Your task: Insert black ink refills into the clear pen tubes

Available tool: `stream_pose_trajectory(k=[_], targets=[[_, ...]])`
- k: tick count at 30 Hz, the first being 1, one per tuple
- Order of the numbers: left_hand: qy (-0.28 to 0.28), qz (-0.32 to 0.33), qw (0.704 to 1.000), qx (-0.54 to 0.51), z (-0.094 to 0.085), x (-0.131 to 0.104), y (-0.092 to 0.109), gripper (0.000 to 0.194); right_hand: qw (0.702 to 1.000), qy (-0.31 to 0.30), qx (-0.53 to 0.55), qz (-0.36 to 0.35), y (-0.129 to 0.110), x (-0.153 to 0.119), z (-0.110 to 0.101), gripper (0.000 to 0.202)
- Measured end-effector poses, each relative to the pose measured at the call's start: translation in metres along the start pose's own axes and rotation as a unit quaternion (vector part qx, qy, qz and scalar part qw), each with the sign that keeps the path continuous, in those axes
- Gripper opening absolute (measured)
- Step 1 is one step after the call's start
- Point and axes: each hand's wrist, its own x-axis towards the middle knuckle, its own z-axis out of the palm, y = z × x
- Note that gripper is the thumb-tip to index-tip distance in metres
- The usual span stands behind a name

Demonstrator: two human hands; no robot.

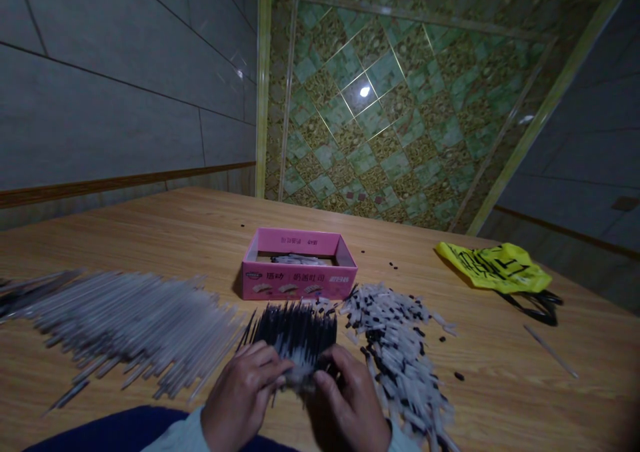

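Observation:
A bunch of thin black rods (pixel 295 329) with pale lower ends lies in front of the pink box (pixel 300 284). My left hand (pixel 245 385) is at the left side of the bunch, its fingers closed near the pale ends. At the right side, my right hand (pixel 350 395) curls its thumb and fingers by the same ends; what its fingertips pinch is too blurred to tell. Many clear tubes (pixel 135 329) lie spread to the left. To the right is a pile of small translucent pieces (pixel 407 365) mixed with black bits.
Inside the pink box lie some whitish pieces (pixel 297 260). A yellow bag (pixel 493 267) with a black strap (pixel 537 305) lies at the right, near a single thin tube (pixel 550 351). Tiled walls stand behind the wooden table (pixel 200 222).

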Motion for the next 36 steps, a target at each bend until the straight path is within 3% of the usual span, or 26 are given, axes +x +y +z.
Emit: stream_pose_trajectory(k=[4,10,15,19,23,26,29,33,36], targets=[[-0.012,0.0,1.0,-0.002,-0.001,0.001,0.001,0.028,1.0,-0.019,-0.02,0.012,0.002,0.0,0.001,0.047],[-0.011,-0.004,1.0,0.005,0.0,0.0,0.003,0.028,1.0,-0.009,0.017,-0.006,-0.001,0.001,-0.001,0.028],[-0.006,0.007,1.0,0.011,0.001,0.0,0.003,0.026,0.995,-0.069,0.039,0.062,0.004,0.001,0.005,0.045],[0.089,-0.027,0.996,-0.01,0.006,-0.002,-0.006,0.022,0.994,-0.005,0.063,0.093,0.018,0.007,-0.006,0.047],[0.187,-0.12,0.971,-0.092,0.007,-0.005,-0.011,0.02,0.993,0.073,0.002,0.098,0.031,0.016,-0.03,0.038],[0.184,-0.206,0.932,-0.234,0.004,-0.003,-0.007,0.021,0.99,0.056,-0.082,0.1,0.035,0.018,-0.043,0.019],[0.18,-0.281,0.864,-0.377,-0.001,0.003,0.0,0.023,0.982,0.005,-0.166,0.094,0.037,0.017,-0.048,0.008],[0.182,-0.352,0.751,-0.528,-0.006,0.009,0.0,0.036,0.972,-0.039,-0.215,0.082,0.036,0.014,-0.048,0.016],[0.2,-0.373,0.686,-0.592,-0.008,0.01,-0.003,0.043,0.97,-0.064,-0.225,0.07,0.033,0.013,-0.045,0.026]])
